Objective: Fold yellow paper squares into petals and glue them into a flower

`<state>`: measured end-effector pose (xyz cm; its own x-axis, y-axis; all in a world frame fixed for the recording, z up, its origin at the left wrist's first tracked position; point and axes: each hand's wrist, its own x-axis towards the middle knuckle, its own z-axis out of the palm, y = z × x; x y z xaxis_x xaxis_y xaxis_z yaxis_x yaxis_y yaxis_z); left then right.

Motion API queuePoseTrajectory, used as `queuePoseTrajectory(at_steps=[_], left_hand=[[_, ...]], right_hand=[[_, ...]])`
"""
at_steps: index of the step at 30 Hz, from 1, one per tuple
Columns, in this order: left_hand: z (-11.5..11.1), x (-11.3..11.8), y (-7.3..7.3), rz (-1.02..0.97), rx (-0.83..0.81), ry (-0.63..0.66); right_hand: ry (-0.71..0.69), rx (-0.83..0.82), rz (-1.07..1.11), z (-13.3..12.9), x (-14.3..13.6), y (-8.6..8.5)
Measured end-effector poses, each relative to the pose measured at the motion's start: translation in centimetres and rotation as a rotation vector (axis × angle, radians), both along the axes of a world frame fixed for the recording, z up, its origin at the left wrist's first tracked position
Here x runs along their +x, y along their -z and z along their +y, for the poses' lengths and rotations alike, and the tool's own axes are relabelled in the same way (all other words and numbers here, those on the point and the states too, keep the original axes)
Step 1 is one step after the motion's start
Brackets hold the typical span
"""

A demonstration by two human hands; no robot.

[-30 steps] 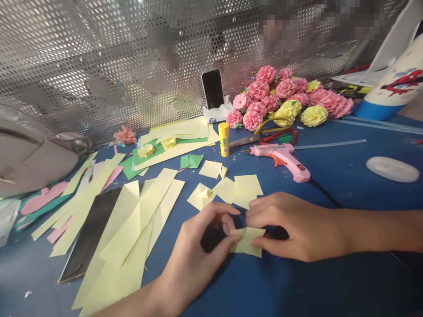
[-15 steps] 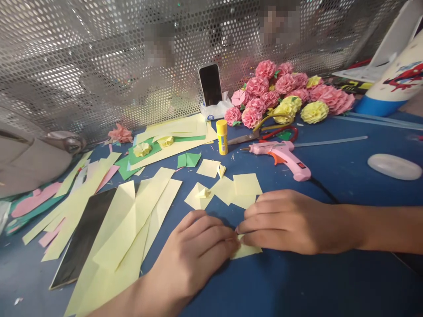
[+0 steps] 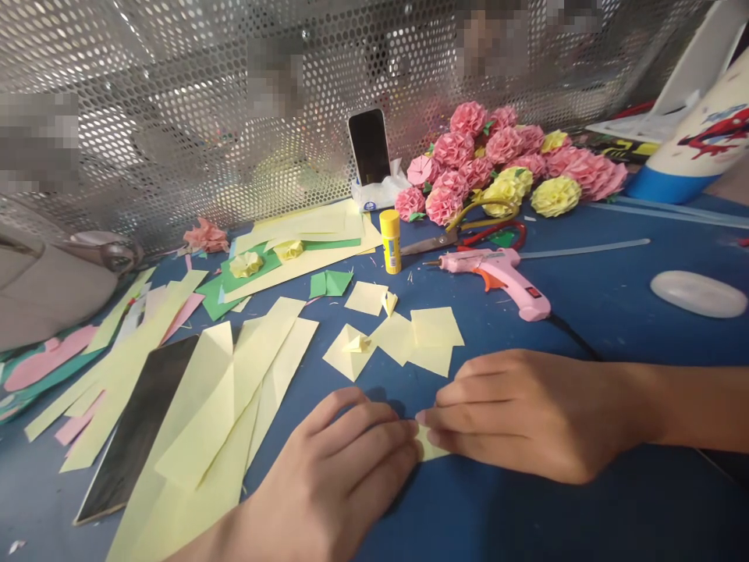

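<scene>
A small pale yellow paper piece (image 3: pixel 431 446) lies on the blue table, mostly covered by my fingers. My left hand (image 3: pixel 356 460) holds its left side, fingers together and curled down onto it. My right hand (image 3: pixel 515 414) pinches the right side, its fingertips almost meeting the left ones. Just beyond my hands are several pale yellow paper squares (image 3: pixel 436 326). A small folded yellow piece (image 3: pixel 356 343) rests on one of them.
To the left, long yellow paper strips (image 3: pixel 199 437) overlap a dark flat panel (image 3: pixel 140 425). Beyond stand a glue stick (image 3: pixel 390 242), scissors (image 3: pixel 430 243) and a pink glue gun (image 3: pixel 509 281). Pink paper flowers (image 3: pixel 453 150), a phone (image 3: pixel 370 148) and a perforated metal screen (image 3: pixel 193 109) are behind.
My right hand has shifted slightly down and covers more of the yellow paper. My left hand has moved slightly down too. Both stay on the paper; the view has shifted a little.
</scene>
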<state>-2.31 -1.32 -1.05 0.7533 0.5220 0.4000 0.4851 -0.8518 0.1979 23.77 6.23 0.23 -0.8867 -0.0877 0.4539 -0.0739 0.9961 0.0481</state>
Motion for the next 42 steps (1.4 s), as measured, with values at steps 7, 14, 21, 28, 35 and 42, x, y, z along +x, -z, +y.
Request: queuePoseTrajectory(at_steps=[7,14,21,28,35,42], left_hand=[[0.0,-0.1,-0.3,0.064,0.012,0.010],[0.2,0.4,-0.1,-0.036,-0.075,-0.031],[0.3,1.0,-1.1,-0.059,-0.311,-0.216],[0.2,1.1,-1.3,-0.041,-0.235,-0.237],[-0.2,0.9,-1.5,0.064,-0.108,-0.166],[0.0,1.0,-1.0,0.084,-0.089,-0.150]], right_hand=[[-0.009,-0.025,-0.003,0.1,0.0,0.1],[-0.017,-0.023,-0.018,0.1,0.1,0.3],[0.117,-0.033,-0.060,-0.6,-0.3,0.5],[0.290,0.050,-0.078,-2.1,-1.5,1.5],[0.373,0.114,-0.163,-3.7,-0.5,-0.4],[0.358,0.008,-0.225,-2.9,0.1,-1.2]])
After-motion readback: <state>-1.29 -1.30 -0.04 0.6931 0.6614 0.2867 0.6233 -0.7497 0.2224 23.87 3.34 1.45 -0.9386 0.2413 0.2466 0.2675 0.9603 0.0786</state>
